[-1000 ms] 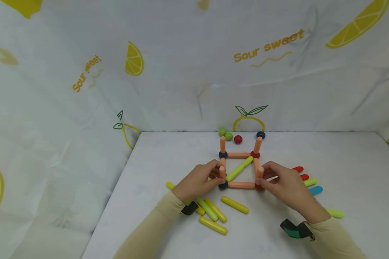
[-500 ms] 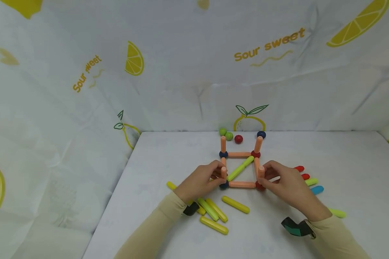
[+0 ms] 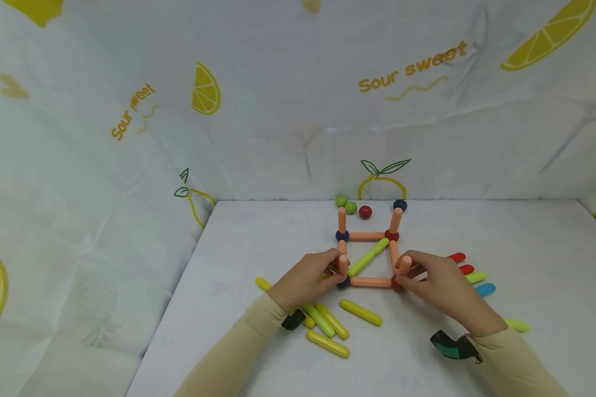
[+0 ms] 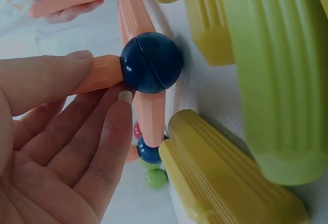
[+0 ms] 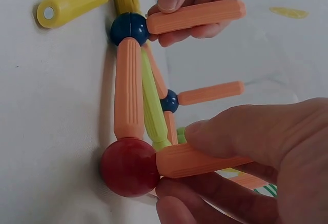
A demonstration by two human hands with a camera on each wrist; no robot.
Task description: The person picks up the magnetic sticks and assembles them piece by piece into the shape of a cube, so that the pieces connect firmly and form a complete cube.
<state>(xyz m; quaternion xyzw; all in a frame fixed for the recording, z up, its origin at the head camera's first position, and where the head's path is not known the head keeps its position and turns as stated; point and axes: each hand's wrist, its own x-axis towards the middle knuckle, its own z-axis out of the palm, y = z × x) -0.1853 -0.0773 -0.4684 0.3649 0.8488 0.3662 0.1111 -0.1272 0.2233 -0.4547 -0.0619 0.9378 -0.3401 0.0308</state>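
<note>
A square frame of orange magnetic sticks lies on the table, with balls at its corners and an orange stick standing on each. My left hand (image 3: 305, 280) pinches the near-left upright stick (image 3: 343, 264), which meets a dark blue ball (image 4: 152, 62). With thumb and fingers, my right hand (image 3: 442, 286) grips the near-right upright stick (image 5: 200, 160); it touches a red ball (image 5: 130, 167) and leans slightly right. A lime stick pair (image 3: 369, 257) runs diagonally inside the square. The far upright sticks (image 3: 342, 220) stand untouched.
Several yellow and lime sticks (image 3: 328, 343) lie in front and to the left. Red, lime and blue sticks (image 3: 485, 289) lie right of my right hand. Loose green balls (image 3: 350, 207), a red ball (image 3: 365, 212) and a blue ball (image 3: 399, 205) sit at the table's back edge.
The near-right upright stick has tipped a little to the right in my right hand. My left hand stays almost where it was, on its stick.
</note>
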